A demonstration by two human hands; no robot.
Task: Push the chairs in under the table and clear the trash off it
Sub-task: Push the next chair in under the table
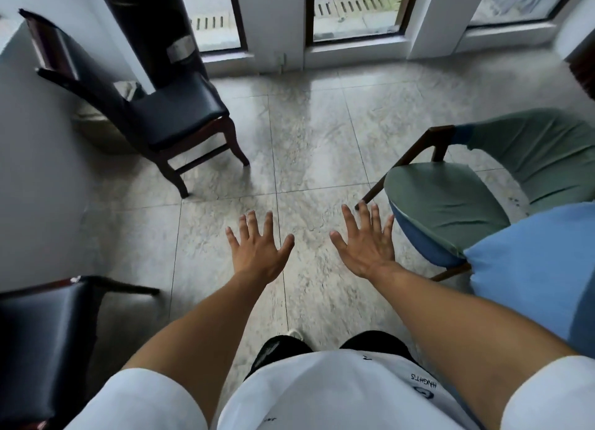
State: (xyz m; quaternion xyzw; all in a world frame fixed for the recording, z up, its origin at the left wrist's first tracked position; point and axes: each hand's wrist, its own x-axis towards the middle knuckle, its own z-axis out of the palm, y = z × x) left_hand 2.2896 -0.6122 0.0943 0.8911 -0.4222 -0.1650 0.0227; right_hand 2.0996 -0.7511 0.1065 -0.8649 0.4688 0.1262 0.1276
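My left hand [257, 249] and my right hand [365, 244] are stretched out in front of me, palms down, fingers spread, holding nothing above the tiled floor. A dark wooden chair with a black seat [167, 107] stands at the upper left, beside the grey table [35, 172] that fills the left edge. A second black-seated chair [42, 333] shows at the lower left. To the right stands a green and blue padded chair [450, 204], its seat close to my right fingertips. The table's top and any trash on it are out of view.
A tall black cylinder [151, 27] stands behind the upper-left chair. Glass doors [354, 11] with white frames run along the far wall. A light blue cloth [531, 268] lies at the right. Open tiled floor [306, 140] spreads between the chairs.
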